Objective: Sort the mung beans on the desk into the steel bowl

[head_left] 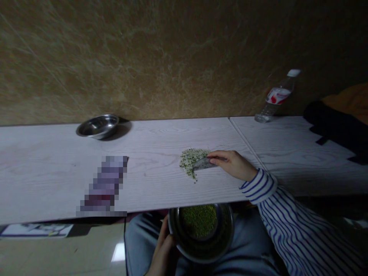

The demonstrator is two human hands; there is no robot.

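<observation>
My right hand [231,163] reaches over the table and pinches a flat, thin grey piece [202,164], perhaps a card or scraper. Its far edge rests against a pile of small white and green grains [191,159], spread in a curve on the tabletop. Down at my lap, just below the table's front edge, my left hand [166,243] grips the left side of a steel bowl [198,255]. Green beans [199,220], which look like mung beans, lie inside it. The left fingers are partly hidden by the bowl.
A second steel bowl [98,128] stands tilted-looking near the wall at the back left. A pixelated sheet [106,184] lies on the left part of the white wood-grain table [155,191]. At the back right are a clear plastic bottle [277,96] and a dark bag or cloth [333,122].
</observation>
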